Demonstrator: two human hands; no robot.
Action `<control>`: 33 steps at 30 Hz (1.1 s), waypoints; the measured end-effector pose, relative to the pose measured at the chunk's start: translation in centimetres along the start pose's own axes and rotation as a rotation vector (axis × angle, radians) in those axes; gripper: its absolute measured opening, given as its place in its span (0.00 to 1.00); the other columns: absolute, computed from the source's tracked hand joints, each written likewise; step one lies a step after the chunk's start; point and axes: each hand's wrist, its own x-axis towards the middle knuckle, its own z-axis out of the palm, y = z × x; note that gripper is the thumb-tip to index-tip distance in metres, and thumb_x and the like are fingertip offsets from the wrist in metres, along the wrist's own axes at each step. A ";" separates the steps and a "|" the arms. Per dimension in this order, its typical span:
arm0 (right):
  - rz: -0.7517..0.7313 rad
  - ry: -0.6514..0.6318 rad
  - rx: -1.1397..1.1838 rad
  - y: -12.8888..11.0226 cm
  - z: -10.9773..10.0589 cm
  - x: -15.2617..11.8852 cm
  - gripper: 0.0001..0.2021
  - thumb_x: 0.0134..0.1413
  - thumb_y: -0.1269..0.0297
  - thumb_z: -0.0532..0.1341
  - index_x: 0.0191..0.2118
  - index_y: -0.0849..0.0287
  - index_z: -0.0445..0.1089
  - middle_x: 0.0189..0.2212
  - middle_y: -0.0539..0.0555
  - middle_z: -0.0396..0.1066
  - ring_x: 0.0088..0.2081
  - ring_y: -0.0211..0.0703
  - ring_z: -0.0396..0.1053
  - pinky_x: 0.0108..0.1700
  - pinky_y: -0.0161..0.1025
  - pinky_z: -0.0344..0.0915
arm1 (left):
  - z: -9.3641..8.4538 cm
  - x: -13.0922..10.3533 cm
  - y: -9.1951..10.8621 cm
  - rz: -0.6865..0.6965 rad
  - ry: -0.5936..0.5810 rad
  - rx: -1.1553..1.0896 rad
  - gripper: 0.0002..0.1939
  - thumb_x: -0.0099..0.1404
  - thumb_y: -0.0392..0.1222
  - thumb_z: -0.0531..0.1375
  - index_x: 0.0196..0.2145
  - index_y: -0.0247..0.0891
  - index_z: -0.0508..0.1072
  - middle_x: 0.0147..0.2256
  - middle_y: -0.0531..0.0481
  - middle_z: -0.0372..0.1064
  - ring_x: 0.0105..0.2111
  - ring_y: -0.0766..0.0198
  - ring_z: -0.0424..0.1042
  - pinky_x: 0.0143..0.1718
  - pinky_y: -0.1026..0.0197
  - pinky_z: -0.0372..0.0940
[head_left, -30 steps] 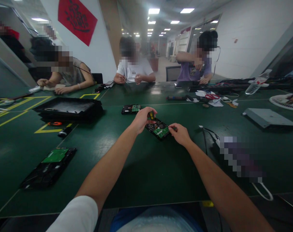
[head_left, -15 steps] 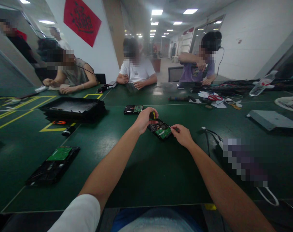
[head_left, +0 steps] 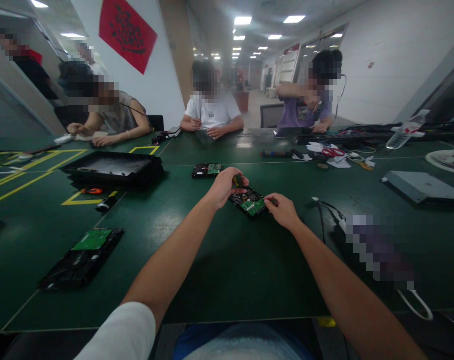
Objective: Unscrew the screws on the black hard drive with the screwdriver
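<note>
A hard drive (head_left: pixel 252 204) with a green circuit board lies at an angle on the dark green table, between my hands. My left hand (head_left: pixel 225 187) is closed round a black-and-yellow handle (head_left: pixel 237 180), which looks like a screwdriver, above the drive's far left part. Its tip is hidden. At the drive's right corner, my right hand (head_left: pixel 281 207) pinches the edge with thumb and forefinger. Just beyond my left hand sits another hard drive (head_left: pixel 207 170). A third hard drive (head_left: pixel 83 257), green board up, rests at the near left.
Stacked black trays (head_left: pixel 112 170) stand at the left, with a black cylinder (head_left: pixel 106 204) before them. To the right are a blurred-out object (head_left: pixel 379 250) with cables, a grey metal box (head_left: pixel 424 187) and red scissors (head_left: pixel 332 152). A plastic bottle (head_left: pixel 407 131) leans farther back. Several people sit opposite.
My left hand's fingers have shifted slightly round the handle above the drive. My right hand keeps its pinch on the corner, and the drive has barely moved.
</note>
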 end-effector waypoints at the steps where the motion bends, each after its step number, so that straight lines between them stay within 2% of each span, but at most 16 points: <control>1: 0.001 -0.001 -0.001 0.0 0.0 0.0 0.11 0.62 0.57 0.62 0.45 0.54 0.77 0.43 0.54 0.77 0.35 0.42 0.74 0.37 0.41 0.72 | 0.0 0.0 0.1 0.011 -0.004 0.026 0.11 0.61 0.47 0.59 0.34 0.36 0.73 0.33 0.43 0.75 0.36 0.57 0.75 0.32 0.57 0.73; 6: 0.003 0.001 -0.019 -0.1 -0.1 0.0 0.11 0.62 0.57 0.61 0.45 0.53 0.77 0.43 0.54 0.77 0.35 0.43 0.73 0.36 0.41 0.72 | 0.0 -0.3 0.4 0.056 -0.013 0.119 0.12 0.60 0.47 0.58 0.30 0.36 0.75 0.34 0.44 0.71 0.37 0.58 0.72 0.29 0.62 0.70; 10: 0.001 -0.001 -0.031 -0.3 -0.2 -0.1 0.10 0.62 0.58 0.62 0.44 0.53 0.77 0.42 0.54 0.77 0.34 0.43 0.73 0.36 0.41 0.71 | -0.1 -0.2 0.2 0.023 -0.053 0.088 0.14 0.62 0.49 0.58 0.36 0.35 0.77 0.32 0.45 0.71 0.35 0.59 0.72 0.29 0.62 0.70; 14: 0.002 0.006 -0.033 -0.4 -0.2 -0.1 0.10 0.62 0.58 0.62 0.44 0.54 0.77 0.41 0.54 0.77 0.33 0.42 0.73 0.37 0.40 0.70 | 0.1 -0.1 -0.2 -0.038 -0.068 -0.034 0.13 0.62 0.49 0.60 0.40 0.37 0.72 0.33 0.44 0.74 0.35 0.58 0.75 0.28 0.62 0.71; 19: 0.002 0.012 -0.019 -0.3 -0.1 -0.1 0.10 0.62 0.58 0.62 0.44 0.54 0.77 0.40 0.53 0.77 0.34 0.42 0.73 0.36 0.40 0.71 | 0.1 0.0 -0.3 -0.059 -0.027 -0.058 0.11 0.62 0.47 0.60 0.37 0.36 0.71 0.34 0.44 0.75 0.36 0.58 0.75 0.33 0.58 0.73; 25: 0.011 0.001 -0.003 -0.1 0.0 -0.1 0.10 0.63 0.57 0.62 0.45 0.53 0.76 0.43 0.54 0.77 0.34 0.42 0.73 0.36 0.41 0.72 | -0.3 0.2 -0.2 0.011 0.002 0.087 0.13 0.60 0.48 0.59 0.30 0.35 0.76 0.33 0.45 0.69 0.35 0.61 0.70 0.27 0.65 0.69; 33: 0.004 0.007 -0.025 -0.4 -0.2 -0.1 0.09 0.62 0.58 0.62 0.44 0.53 0.77 0.43 0.54 0.77 0.33 0.42 0.74 0.36 0.41 0.71 | 0.3 -0.1 -0.3 -0.001 -0.033 0.015 0.12 0.60 0.49 0.61 0.37 0.37 0.71 0.30 0.46 0.73 0.32 0.59 0.73 0.26 0.61 0.70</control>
